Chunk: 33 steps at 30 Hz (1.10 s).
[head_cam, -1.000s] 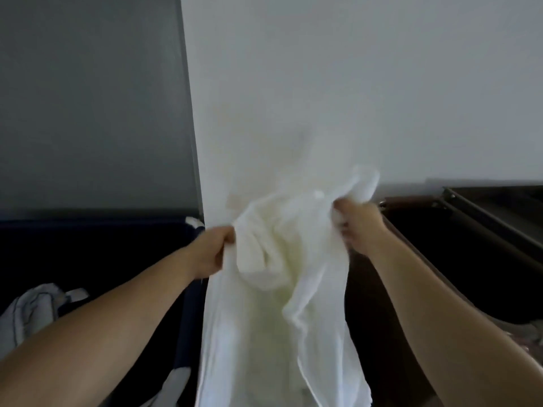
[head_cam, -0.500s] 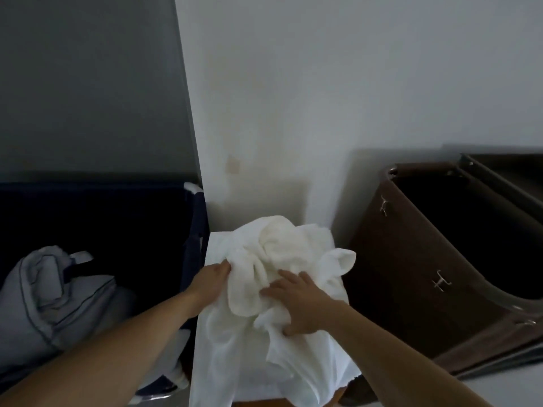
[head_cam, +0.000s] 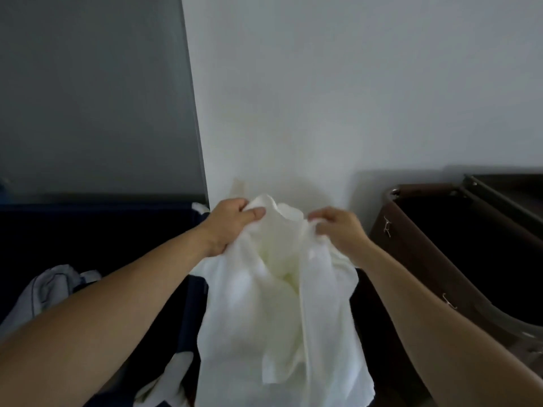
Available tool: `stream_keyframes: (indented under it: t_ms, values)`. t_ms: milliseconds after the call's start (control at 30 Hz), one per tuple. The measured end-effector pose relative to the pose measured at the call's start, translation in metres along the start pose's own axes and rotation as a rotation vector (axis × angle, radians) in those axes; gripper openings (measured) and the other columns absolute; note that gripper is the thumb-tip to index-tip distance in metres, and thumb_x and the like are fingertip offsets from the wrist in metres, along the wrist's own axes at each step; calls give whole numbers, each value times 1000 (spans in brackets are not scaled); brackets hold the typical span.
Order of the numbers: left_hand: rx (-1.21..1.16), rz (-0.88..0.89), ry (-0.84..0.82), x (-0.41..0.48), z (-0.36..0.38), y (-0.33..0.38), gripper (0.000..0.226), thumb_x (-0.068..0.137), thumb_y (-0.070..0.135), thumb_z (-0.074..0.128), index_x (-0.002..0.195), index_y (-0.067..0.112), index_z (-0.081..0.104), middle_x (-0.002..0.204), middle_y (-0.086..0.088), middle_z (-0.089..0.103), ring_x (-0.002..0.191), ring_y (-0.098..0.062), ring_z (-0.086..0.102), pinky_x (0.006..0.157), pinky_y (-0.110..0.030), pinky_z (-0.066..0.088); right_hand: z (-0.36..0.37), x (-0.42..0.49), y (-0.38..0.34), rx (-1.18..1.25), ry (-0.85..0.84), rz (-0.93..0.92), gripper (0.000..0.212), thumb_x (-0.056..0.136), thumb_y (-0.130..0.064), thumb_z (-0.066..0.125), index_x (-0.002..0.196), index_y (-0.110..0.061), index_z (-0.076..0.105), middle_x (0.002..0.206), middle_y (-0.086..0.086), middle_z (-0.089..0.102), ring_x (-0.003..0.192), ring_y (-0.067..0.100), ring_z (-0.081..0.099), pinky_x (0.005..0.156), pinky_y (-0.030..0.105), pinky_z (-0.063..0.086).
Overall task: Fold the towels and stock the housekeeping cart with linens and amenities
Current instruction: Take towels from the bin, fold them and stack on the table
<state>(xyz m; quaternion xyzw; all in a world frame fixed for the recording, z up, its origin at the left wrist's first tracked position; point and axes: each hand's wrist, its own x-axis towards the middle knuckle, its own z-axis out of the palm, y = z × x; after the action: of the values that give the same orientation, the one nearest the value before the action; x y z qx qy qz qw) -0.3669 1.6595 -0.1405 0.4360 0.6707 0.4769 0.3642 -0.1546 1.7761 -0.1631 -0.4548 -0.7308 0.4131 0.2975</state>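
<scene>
Towel, one white crumpled piece, hangs before the wall between two hands: the left hand grips its top edge with curled fingers, the right hand pinches it (two bins flank it: blue bin, brown bin).

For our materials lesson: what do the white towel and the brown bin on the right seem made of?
White towel: likely cotton cloth, matt; it hangs in soft folds. Brown bin: stiff smooth panel, perhaps leatherette or veneer, unclear which; small metal clips on its side.
</scene>
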Motion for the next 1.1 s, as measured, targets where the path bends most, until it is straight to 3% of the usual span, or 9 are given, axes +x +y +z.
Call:
stream_keyframes:
  t_ms: [67,167,300,533,700,767,933,1000,1100]
  values:
    - [221,128,-51,-3,9,-6,42,96,36,61,88,-6,57,75,-11,57,67,-22,54,64,-37,48,14,-9,10,-88,-125,-49,61,77,-1,73,133,-18,59,130,1,61,120,19,56,104,31,44]
    - [251,221,-132,-6,17,-5,36,95,38,61,82,5,62,67,0,48,63,-13,44,61,-29,39,36,-16,12,-280,-229,-294,82,74,-24,82,146,-26,42,139,-10,45,124,8,43,102,23,35]
    - [374,265,-194,-7,6,-1,22,91,35,69,82,15,66,61,15,53,55,-2,46,53,-15,39,36,-7,12,-415,-123,-186,20,87,-39,72,95,-22,65,89,-1,66,87,23,61,75,34,46]
    - [527,208,-204,-23,-13,-23,28,91,35,69,112,17,64,102,0,70,92,-17,67,83,-30,54,-18,7,-37,-382,-50,-385,27,75,-31,83,84,-42,60,91,-8,62,87,15,60,67,22,40]
    - [511,378,-204,-32,-13,5,25,92,13,66,116,18,68,106,2,70,95,-8,64,84,-25,52,-19,-8,-61,-516,-563,-413,99,69,-28,87,148,-44,30,147,-23,35,135,-1,29,110,22,27]
    - [558,399,-250,-36,-14,22,31,89,10,66,117,24,69,105,9,69,93,-2,63,80,-18,50,-3,-12,-61,-528,-610,-474,98,71,-24,86,151,-39,30,153,-19,31,143,2,16,117,26,18]
    - [638,366,-259,-42,-18,39,22,85,18,72,104,27,67,88,12,65,75,-3,60,62,-14,45,5,-9,-68,-387,-495,-371,46,73,-23,87,114,-17,68,110,-11,61,104,6,54,86,24,40]
    - [650,336,-156,-40,-25,43,21,83,24,74,102,23,64,89,10,64,77,-7,61,61,-14,45,-11,-2,-84,-331,-369,-473,27,74,-17,86,86,-7,64,79,-3,57,78,13,52,68,28,39]
    - [584,279,-45,-37,-46,46,17,83,30,76,96,20,69,89,4,71,81,-13,67,68,-26,53,-41,3,-120,-131,-118,-601,24,70,-14,83,74,-19,60,68,-7,55,68,11,49,59,25,38]
